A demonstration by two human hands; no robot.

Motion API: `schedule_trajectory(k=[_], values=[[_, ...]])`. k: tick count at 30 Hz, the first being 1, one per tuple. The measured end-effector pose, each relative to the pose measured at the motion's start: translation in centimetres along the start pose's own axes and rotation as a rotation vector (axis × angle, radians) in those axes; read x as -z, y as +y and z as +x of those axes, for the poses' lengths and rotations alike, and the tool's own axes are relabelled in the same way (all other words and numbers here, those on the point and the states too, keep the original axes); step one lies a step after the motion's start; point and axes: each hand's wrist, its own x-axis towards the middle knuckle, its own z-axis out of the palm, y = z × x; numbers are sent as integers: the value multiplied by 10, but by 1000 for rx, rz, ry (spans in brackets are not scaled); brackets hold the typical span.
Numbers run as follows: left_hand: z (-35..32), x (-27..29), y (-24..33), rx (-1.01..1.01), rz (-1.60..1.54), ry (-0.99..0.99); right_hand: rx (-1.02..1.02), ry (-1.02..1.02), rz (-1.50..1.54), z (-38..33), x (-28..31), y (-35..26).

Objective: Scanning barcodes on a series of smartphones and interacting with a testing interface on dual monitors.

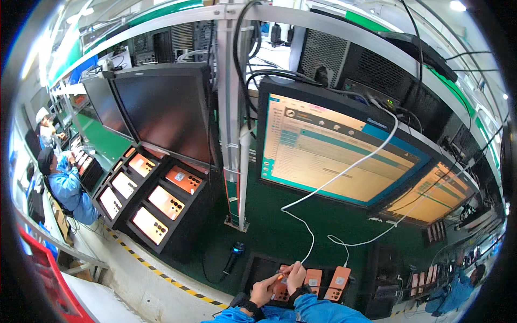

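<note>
My right hand (295, 278) is closed around the end of a white cable (311, 237), over a black tray (252, 273) at the near edge of the bench. Close beside it, my left hand (263, 291) has its fingers pinched at a small orange piece, too small to make out. Beneath both hands lies a copper-orange phone (281, 291), partly covered by them. To the right are a second orange phone (313, 279) and a third phone (337, 283), back side up with a label. A second white cable (344, 248) runs into the top end of the third phone.
A handheld scanner (233, 257) stands left of the tray. Black foam trays (177, 226) with several phones sit at the left. Behind are a lit monitor (334, 145), a second lit screen (436, 191), a dark monitor (164, 118) and a metal post (232, 107). A co-worker (67, 180) sits far left.
</note>
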Motion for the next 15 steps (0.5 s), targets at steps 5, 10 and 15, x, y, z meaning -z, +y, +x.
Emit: schedule_trajectory(k=[5,10,15], values=[[10,13,2,113,-31,241,-4,3,-33,6,56,19],[27,17,-33,235,10,177,-73,-101,-190,-15,168,38],[42,32,-43,136,92,159,-175,-71,-747,-73,238,1]])
